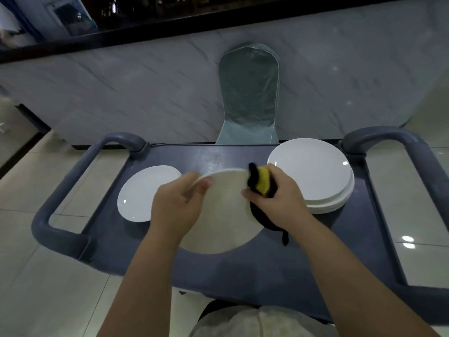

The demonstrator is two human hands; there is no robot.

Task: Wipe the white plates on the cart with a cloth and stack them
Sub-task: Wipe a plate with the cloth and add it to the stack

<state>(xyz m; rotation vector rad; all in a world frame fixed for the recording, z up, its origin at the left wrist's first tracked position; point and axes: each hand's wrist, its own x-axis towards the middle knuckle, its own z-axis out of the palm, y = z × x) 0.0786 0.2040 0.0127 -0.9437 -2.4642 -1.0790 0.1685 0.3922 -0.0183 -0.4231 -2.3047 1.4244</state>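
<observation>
white plate [218, 210], tilted over the cart's [328, 239] middle, is mid-wipe: left hand [177, 207] grips its rim, right hand [279, 200] clutches the yellow-black cloth [262, 182]. next, the stack [315, 176] at the far right corner.

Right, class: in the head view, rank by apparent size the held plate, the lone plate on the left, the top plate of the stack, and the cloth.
1. held plate, though nearness inflates it
2. top plate of the stack
3. lone plate
4. cloth, partly hidden
</observation>
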